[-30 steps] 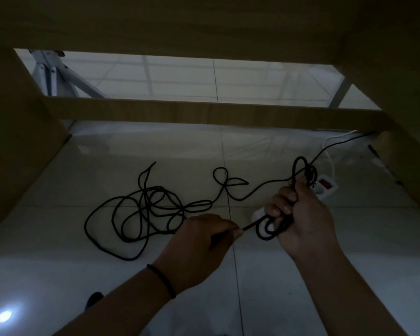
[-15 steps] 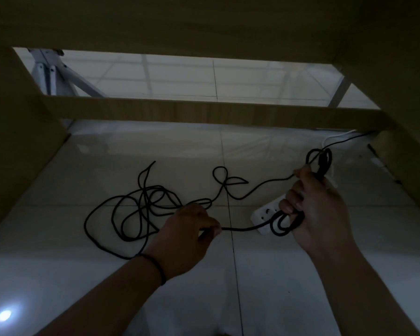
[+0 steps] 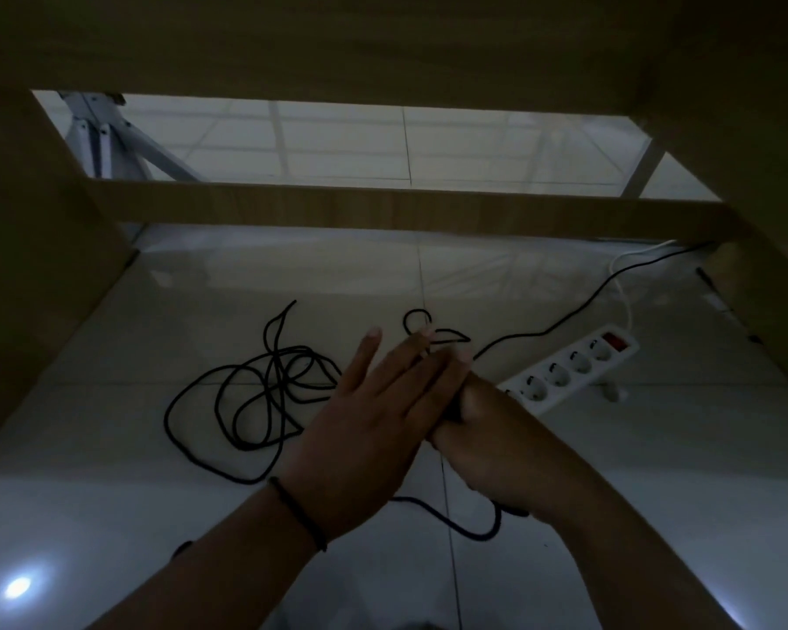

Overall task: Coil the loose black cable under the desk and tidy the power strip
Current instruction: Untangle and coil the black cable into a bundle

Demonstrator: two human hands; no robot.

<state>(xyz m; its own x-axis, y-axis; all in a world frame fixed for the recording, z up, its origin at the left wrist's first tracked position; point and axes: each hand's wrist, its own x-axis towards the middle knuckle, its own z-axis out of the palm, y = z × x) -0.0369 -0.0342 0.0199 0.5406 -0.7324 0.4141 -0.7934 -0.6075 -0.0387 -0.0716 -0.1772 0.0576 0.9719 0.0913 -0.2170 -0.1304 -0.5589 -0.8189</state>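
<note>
Black cable [image 3: 265, 402] sprawls left of the power strip [image 3: 569, 372]; flat-fingered left hand [image 3: 374, 429] overlaps right hand [image 3: 487, 443], fisted around cable.

cable [image 3: 255, 402] left, power strip [image 3: 569, 372] right

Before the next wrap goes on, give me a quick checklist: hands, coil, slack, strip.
1. Right hand gripping the coil: ok, closed on black cable, a loop hanging below the wrist.
2. Left hand holding the next length: not ok, fingers flat and open over the right hand.
3. Coil size and neatness: cannot tell, hidden by the hands.
4. Slack untangled: not ok, loose overlapping loops on the floor.
5. Power strip clear of the hands: ok, lying apart on the tiles.
</note>
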